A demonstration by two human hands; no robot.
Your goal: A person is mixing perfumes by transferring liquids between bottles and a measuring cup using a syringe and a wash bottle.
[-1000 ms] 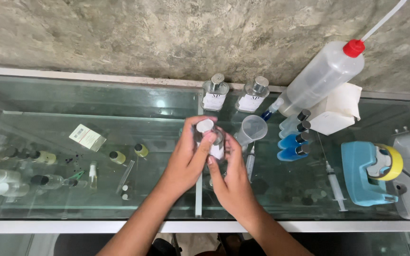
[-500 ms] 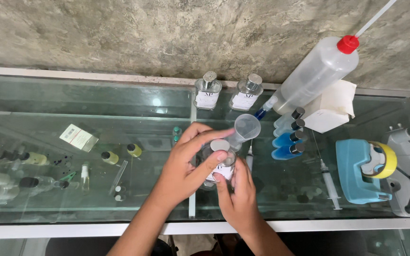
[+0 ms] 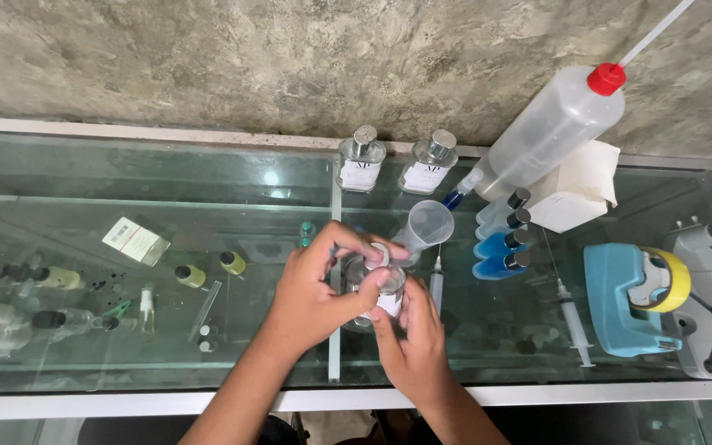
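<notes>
Currently, your left hand (image 3: 311,292) wraps closed around the top of one small clear glass bottle (image 3: 377,290), and your right hand (image 3: 414,346) grips its base from 6 o'clock. The bottle sits above the glass counter top (image 3: 208,177), at centre. One clear plastic funnel (image 3: 428,227) lies at 1 o'clock, just beside it. Two square glass bottles with silver caps (image 3: 361,159) stand at 12 o'clock. Two blue vials (image 3: 500,255) lie at 2 o'clock; two syringes (image 3: 573,321) lie at 3 o'clock.

funnel (image 3: 427,227) behind hands' bottle (image 3: 377,290) | tape dispenser (image 3: 628,298) far right | syringe (image 3: 573,320) between
</notes>
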